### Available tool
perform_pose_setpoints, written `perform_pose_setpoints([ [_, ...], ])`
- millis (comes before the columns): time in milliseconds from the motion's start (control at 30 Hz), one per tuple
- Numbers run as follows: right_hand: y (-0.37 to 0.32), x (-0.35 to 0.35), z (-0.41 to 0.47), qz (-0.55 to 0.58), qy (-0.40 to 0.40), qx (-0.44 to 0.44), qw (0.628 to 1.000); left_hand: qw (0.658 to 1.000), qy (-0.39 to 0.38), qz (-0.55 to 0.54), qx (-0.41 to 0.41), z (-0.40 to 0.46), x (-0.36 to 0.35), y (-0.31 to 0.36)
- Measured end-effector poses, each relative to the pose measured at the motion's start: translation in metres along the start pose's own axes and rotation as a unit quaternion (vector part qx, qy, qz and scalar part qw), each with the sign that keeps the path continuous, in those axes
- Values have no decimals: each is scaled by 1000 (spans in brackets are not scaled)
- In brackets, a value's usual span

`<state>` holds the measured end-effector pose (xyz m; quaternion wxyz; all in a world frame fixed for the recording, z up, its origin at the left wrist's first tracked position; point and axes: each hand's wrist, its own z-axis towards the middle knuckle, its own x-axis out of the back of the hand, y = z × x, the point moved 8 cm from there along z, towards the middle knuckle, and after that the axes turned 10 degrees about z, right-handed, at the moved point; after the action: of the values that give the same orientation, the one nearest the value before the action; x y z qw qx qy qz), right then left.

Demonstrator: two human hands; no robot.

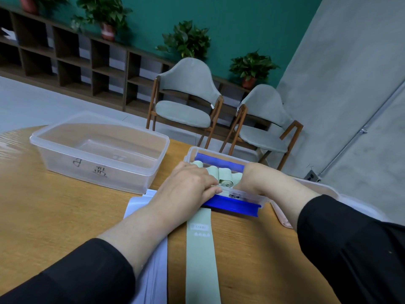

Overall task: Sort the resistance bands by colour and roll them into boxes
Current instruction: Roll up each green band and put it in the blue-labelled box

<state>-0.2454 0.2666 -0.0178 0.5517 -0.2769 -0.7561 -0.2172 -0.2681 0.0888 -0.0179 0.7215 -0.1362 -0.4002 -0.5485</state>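
Observation:
A small clear box with blue clips [232, 204] stands at the table's middle and holds several rolled pale green bands [226, 174]. My left hand [190, 183] lies over the box's near left rim, fingers curled down onto a green roll [228, 183]. My right hand [254, 178] reaches into the box from the right, its fingers hidden inside. A flat pale green band [201, 255] stretches from the box toward me. Light blue bands [151, 270] lie flat under my left forearm. A pink band [282, 216] peeks out beneath my right arm.
A large clear box [98, 172] with black writing stands empty at the left on the wooden table [54, 220]. Another clear container's rim [317, 185] shows at the right behind my arm. Two grey chairs [188, 99] and shelving stand beyond the table.

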Motion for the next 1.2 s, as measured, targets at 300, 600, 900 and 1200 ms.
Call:
perform_pose_setpoints([
  [300,12,1,11,61,12,2,998,1000,-5,10,1,1,-2,-1],
  [600,7,2,12,23,41,22,999,1000,-16,16,-2,1,-1,1],
  [900,4,4,5,17,54,36,998,998,-8,53,-34,0,4,7],
  [1200,24,49,-96,330,348,212,851,996,55,67,-33,3,27,18],
])
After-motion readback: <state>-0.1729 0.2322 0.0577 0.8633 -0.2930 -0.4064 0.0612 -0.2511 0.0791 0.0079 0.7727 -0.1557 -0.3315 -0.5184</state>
